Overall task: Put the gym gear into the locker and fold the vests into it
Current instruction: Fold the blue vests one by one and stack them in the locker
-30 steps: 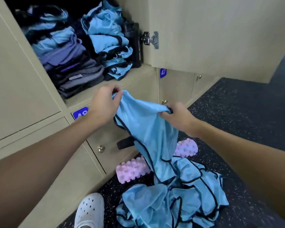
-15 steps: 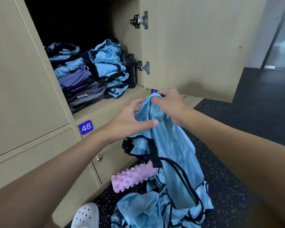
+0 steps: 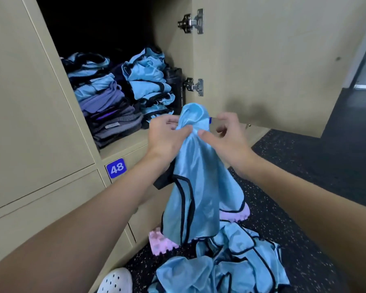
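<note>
A light blue vest (image 3: 195,182) with black trim hangs in front of the open locker (image 3: 123,144). My left hand (image 3: 167,137) grips its bunched top. My right hand (image 3: 224,137) pinches the cloth just to the right of it, thumb against the fabric. Inside the locker lie two stacks of folded vests (image 3: 148,81) and darker clothes (image 3: 110,115), with a black bottle (image 3: 175,87) at the right wall. A heap of more blue vests (image 3: 224,265) lies on the floor below. A pink foam roller (image 3: 161,244) lies partly hidden behind the hanging vest.
The locker door (image 3: 273,60) stands open to the right, hinges showing. A blue tag reading 48 (image 3: 116,168) marks the locker below. A white clog (image 3: 116,281) is at the bottom edge. The floor (image 3: 315,166) is dark speckled rubber.
The vest has been lifted higher, up to the locker's shelf level. My left hand has moved from touching the cloth to gripping its top, close beside my right hand.
</note>
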The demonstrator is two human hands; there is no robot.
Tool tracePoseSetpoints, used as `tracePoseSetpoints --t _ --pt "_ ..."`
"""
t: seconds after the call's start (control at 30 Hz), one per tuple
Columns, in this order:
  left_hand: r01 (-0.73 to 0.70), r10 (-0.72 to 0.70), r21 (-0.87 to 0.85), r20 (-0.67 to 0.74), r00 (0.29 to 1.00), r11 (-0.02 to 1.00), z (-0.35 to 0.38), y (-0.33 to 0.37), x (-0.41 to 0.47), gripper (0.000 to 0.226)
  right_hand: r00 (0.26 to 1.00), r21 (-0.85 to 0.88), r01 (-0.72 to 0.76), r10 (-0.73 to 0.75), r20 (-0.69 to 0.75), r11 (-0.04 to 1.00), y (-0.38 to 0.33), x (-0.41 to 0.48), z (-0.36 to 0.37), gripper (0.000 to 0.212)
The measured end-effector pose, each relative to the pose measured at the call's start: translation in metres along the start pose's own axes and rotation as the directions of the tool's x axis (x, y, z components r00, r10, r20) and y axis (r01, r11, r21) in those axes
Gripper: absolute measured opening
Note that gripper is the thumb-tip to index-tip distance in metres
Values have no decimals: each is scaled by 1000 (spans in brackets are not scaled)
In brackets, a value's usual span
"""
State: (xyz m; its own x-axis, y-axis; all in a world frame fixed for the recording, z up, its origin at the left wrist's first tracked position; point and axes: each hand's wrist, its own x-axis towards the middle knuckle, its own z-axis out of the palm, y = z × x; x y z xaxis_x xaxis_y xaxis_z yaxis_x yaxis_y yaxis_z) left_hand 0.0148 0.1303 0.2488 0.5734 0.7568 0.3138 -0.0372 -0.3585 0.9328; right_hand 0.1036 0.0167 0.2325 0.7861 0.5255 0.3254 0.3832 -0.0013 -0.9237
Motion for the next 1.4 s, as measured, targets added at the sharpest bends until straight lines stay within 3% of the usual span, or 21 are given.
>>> tracePoseSetpoints --t 0.1,0.2,0.33,0.47,0.6,0.67,0.73,0.8,0.97,1.1,1.17,1.33,1.4 --pt "-16 12 -27 -163 987 999 -7 5 14 18 992 -32 70 -66 106 997 7 -7 6 48" --pt "-49 34 -72 -196 980 996 -8 5 18 37 956 -144 117 -72 286 983 15 -12 13 45" --pt "-77 68 -55 -158 985 995 -12 1 18 59 967 -221 165 -114 226 961 23 -9 17 13" --pt "-48 51 32 -87 995 998 -22 1 17 57 979 -221 109 -67 191 969 16 -5 9 18" --pt "-139 86 436 139 987 889 -29 -3 17 40 981 -174 108 -77 179 979 8 -1 1 24" --pt "-207 56 381 371 927 901 -32 0 12 56 981 -117 88 -66 180 989 3 1 -3 24" --pt "-150 -6 214 591 807 965 -31 3 5 72 972 -95 71 -47 231 993 -2 0 -7 21" --pt "-107 -34 172 660 751 979 -28 0 1 64 956 -98 56 -26 291 994 -5 -3 -10 18" --pt "-176 3 237 588 809 956 -25 -4 5 12 957 -55 27 -10 290 998 -6 -4 -15 12" --pt "-147 40 200 461 886 969 -27 -2 9 17 924 -88 -75 103 369 993 -6 -4 -23 34" --pt "-145 67 186 371 926 972 -29 -1 13 20 892 -162 -60 126 434 985 -8 -3 -28 21" --pt "-178 145 296 130 981 938 -40 0 22 24 874 -316 -52 196 444 947 -12 -2 -42 27" --pt "-171 130 312 148 980 935 -39 3 18 23 898 -277 -76 186 399 958 -14 -1 -44 28"
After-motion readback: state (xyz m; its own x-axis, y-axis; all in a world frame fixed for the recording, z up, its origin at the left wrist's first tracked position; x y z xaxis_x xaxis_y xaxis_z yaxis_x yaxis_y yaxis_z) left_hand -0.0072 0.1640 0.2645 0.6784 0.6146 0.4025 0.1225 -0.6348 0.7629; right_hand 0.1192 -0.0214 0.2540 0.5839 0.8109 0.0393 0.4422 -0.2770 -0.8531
